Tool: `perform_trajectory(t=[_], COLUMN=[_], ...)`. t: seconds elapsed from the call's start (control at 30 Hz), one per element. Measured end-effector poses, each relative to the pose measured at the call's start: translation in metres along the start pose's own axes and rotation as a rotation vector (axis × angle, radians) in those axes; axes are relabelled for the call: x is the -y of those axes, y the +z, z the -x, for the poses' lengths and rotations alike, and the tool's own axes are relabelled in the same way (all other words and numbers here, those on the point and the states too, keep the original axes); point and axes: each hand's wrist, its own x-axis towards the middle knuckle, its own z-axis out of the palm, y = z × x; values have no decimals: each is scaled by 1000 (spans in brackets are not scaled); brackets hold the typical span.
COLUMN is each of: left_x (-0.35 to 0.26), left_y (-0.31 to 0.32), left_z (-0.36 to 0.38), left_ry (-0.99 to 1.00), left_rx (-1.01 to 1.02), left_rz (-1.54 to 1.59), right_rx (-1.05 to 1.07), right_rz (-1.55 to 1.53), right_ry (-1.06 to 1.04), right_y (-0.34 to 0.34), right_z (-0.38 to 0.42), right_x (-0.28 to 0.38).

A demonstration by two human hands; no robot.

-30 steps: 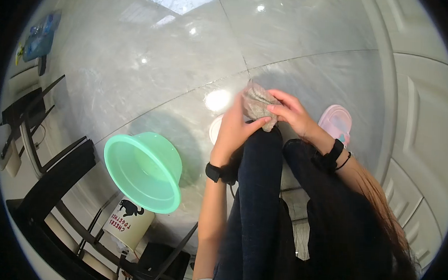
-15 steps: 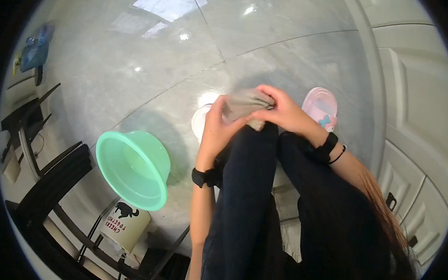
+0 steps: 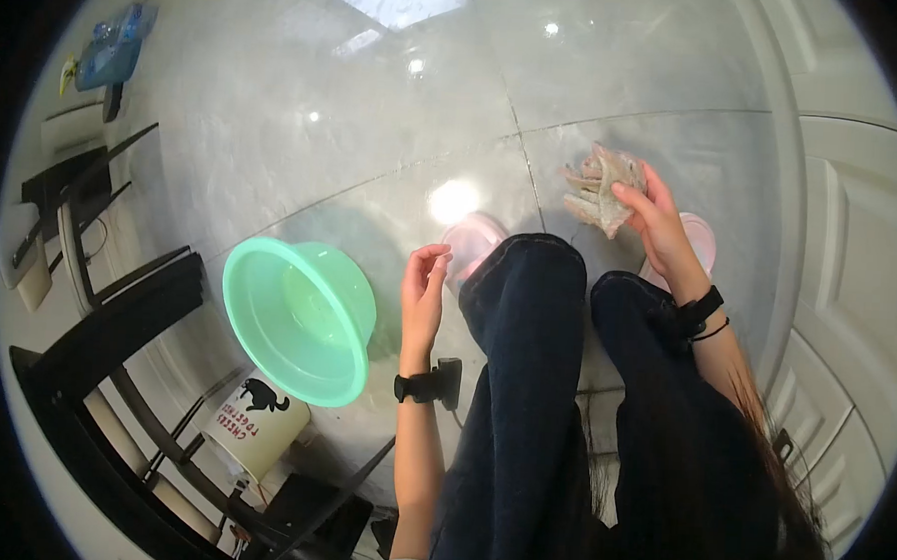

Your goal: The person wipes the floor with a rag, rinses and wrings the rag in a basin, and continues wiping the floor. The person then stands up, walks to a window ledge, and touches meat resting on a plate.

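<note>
My right hand [image 3: 658, 211] grips a crumpled greyish-beige cloth [image 3: 607, 190] above the floor, right of my knees. Thumb and fingers close on its right edge, and the rest hangs out to the left. My left hand [image 3: 425, 279] is raised beside my left knee, its fingers curled with the thumb near them. Nothing shows between those fingers. Partly behind my knees are a pink slipper [image 3: 473, 243] on the left and another pink slipper [image 3: 699, 241] behind my right wrist.
A green basin [image 3: 297, 318] stands on the tiled floor [image 3: 376, 107] at the left. Near it are a black chair [image 3: 117, 316] and a cream bin [image 3: 257, 424] with a black animal print. White cabinet doors [image 3: 851, 228] line the right side.
My left hand has let go of the cloth and moved away from it. My right hand has carried the cloth to the right and away from my knees. The view has shifted slightly.
</note>
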Motion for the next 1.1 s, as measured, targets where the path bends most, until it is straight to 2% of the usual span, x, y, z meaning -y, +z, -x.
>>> perform_trajectory(t=[0.1, 0.2, 0.3, 0.33, 0.4, 0.53, 0.73, 0.97, 1.1], left_x=[10, 24, 23, 28, 59, 119, 141, 130, 123], left_y=[-2, -4, -3, -5, -10, -14, -9, -15, -29], left_z=[8, 34, 73, 88, 133, 241, 346, 360, 336], left_ry=[-42, -38, -46, -76, -134, -369, -545, -488, -457], left_rx=[25, 7, -71, -13, 109, 218, 240, 230, 225], left_rz=[-8, -46, -163, -203, -276, -308, -274, -208, -163], right_rx=[23, -11, -147, -185, -269, -326, -410, -423, -557], right_rz=[25, 207, 230, 225, 213, 299, 305, 250, 179], right_ry=[-36, -128, -252, -248, -250, -291, -342, -271, -269], right_y=[0, -23, -59, -69, -90, -146, -166, -166, -165], right_z=[-3, -5, 7, 12, 42, 116, 256, 363, 375], right_x=[-9, 0, 31, 40, 64, 82, 97, 84, 30])
